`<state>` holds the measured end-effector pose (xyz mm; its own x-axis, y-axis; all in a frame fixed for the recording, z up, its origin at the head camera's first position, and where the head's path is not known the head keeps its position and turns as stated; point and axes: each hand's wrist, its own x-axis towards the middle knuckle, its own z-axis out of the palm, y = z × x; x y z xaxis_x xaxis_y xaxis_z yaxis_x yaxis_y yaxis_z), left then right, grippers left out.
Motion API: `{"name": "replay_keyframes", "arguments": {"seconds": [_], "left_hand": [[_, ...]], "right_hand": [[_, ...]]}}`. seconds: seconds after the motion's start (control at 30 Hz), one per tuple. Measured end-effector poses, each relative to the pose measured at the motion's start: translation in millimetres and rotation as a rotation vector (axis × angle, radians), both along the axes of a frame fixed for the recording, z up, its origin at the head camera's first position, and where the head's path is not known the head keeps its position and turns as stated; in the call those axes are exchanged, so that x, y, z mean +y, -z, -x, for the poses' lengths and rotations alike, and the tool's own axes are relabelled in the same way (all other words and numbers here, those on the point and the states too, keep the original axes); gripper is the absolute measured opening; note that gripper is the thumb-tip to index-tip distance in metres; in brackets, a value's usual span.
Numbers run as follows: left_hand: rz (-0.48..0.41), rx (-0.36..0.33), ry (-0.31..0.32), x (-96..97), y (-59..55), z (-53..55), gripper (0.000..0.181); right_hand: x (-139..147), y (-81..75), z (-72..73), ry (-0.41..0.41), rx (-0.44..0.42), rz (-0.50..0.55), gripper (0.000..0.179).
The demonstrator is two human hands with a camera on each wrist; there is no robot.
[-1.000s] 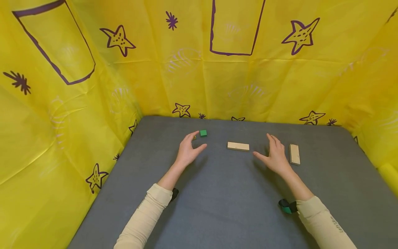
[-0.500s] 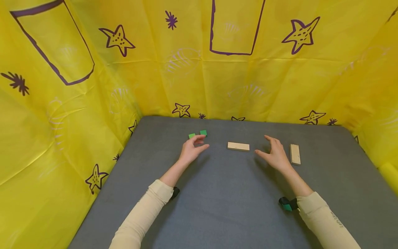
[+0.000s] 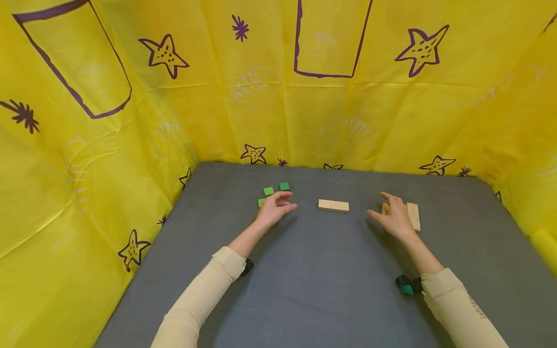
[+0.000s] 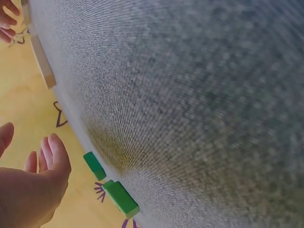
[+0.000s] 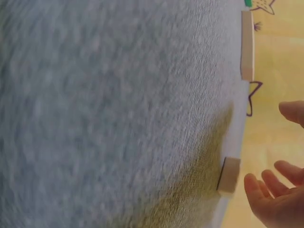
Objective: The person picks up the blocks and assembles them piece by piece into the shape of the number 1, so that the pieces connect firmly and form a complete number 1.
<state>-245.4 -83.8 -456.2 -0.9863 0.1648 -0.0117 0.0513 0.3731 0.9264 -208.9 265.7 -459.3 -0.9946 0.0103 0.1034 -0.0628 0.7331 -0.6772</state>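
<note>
Hovering empty, thumbs parted from fingers, our left hand (image 3: 274,210) is near green blocks (image 3: 284,186), our right hand (image 3: 395,220) near wooden blocks (image 3: 333,206); we see none stacked.

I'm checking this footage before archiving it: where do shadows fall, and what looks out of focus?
Head: soft shadows on the table below the left hand and right hand; left wrist: table blurry toward the right edge, brownish shadow near the green blocks; right wrist: table blurry at left, dark shadow beside the lower wood block.
</note>
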Motion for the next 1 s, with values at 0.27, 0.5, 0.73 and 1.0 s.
{"name": "replay_keyframes", "arguments": {"seconds": [0.27, 0.5, 0.73, 1.0], "left_hand": [[0.001, -0.032, 0.033, 11.0, 2.3, 3.5, 0.047], [0.025, -0.033, 0.058, 22.9, 4.8, 8.9, 0.046], [0.025, -0.039, 0.077, 35.9, 9.4, 14.2, 0.043], [0.06, -0.033, 0.076, 49.8, 15.9, 22.2, 0.041]], "right_hand": [[12.6, 3.9, 0.6, 0.029, 0.005, -0.017, 0.075], [21.7, 9.0, 2.3, 0.003, -0.001, -0.047, 0.078], [25.2, 10.8, 1.6, -0.022, -0.064, -0.064, 0.081], [27.4, 11.1, -0.1, -0.046, -0.075, -0.08, 0.077]]}}
